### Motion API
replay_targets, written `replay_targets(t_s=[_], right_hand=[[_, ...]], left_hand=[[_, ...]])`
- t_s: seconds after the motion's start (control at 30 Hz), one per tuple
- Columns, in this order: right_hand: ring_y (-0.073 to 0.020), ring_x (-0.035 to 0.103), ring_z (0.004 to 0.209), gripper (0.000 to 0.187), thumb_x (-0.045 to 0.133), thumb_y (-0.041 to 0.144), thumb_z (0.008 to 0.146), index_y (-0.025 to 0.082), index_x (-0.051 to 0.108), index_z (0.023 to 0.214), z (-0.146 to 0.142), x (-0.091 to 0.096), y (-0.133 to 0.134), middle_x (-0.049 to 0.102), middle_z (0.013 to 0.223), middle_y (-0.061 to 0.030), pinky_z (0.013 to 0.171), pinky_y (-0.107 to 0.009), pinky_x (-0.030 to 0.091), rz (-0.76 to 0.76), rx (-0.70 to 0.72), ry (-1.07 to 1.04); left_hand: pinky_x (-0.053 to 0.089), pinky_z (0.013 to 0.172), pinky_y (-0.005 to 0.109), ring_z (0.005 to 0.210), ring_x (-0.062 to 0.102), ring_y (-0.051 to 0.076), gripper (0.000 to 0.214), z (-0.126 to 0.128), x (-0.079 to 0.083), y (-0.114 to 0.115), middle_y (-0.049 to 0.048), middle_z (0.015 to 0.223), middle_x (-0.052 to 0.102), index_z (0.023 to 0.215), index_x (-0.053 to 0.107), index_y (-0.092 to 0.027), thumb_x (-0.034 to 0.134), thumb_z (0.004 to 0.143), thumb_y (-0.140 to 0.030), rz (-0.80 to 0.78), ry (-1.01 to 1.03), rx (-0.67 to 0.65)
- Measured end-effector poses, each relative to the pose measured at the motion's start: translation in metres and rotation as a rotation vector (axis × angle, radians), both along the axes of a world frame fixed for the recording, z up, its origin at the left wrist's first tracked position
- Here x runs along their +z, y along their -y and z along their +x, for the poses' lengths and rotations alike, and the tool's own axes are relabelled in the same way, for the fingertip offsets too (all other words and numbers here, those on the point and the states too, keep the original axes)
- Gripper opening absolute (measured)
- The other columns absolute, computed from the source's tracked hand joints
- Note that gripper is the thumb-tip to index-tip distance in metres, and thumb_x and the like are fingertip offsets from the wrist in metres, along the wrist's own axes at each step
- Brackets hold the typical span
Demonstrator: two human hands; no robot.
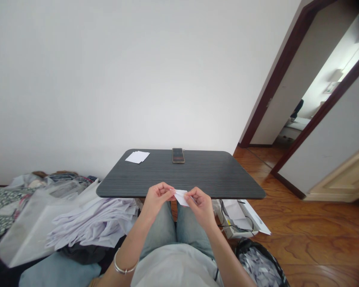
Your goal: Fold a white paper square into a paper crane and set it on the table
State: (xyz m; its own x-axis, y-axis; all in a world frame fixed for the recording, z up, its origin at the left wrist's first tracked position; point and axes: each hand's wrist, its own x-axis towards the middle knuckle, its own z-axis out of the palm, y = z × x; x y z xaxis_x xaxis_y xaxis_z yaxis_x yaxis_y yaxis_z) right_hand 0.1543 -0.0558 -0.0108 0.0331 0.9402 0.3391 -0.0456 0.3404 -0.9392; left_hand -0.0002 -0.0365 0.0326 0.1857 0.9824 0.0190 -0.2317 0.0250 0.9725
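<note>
A small piece of white paper (181, 197) is held between my two hands, just above the near edge of the dark table (179, 177). My left hand (159, 198) pinches its left end between thumb and fingers. At the right end, my right hand (201, 204) grips it the same way. The paper looks creased or folded, though the fingers cover parts of it. Several white paper sheets (137, 156) lie in a loose stack at the table's far left. A phone-like dark device (178, 156) rests near the back middle edge.
Piled clothes and white cloth (98, 219) lie to the left of the table. Under its right side stands a white box (237, 219) with papers and cables. A black bag (261, 263) full of paper scraps sits on the wooden floor at the lower right.
</note>
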Motion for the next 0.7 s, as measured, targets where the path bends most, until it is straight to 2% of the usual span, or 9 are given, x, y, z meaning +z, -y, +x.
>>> replay_targets(t_s=[0.7], right_hand=[[-0.0142, 0.055, 0.055, 0.021, 0.062, 0.038, 0.077, 0.02, 0.053, 0.069, -0.0046, 0.0029, 0.0021, 0.057, 0.06, 0.0009, 0.052, -0.025, 0.046, -0.024, 0.049, -0.07]], left_hand=[[0.048, 0.055, 0.022, 0.049, 0.057, 0.01, 0.024, 0.001, -0.0023, -0.0013, -0.0002, 0.053, 0.064, 0.064, 0.062, -0.013, 0.074, 0.061, -0.034, 0.023, -0.024, 0.049]])
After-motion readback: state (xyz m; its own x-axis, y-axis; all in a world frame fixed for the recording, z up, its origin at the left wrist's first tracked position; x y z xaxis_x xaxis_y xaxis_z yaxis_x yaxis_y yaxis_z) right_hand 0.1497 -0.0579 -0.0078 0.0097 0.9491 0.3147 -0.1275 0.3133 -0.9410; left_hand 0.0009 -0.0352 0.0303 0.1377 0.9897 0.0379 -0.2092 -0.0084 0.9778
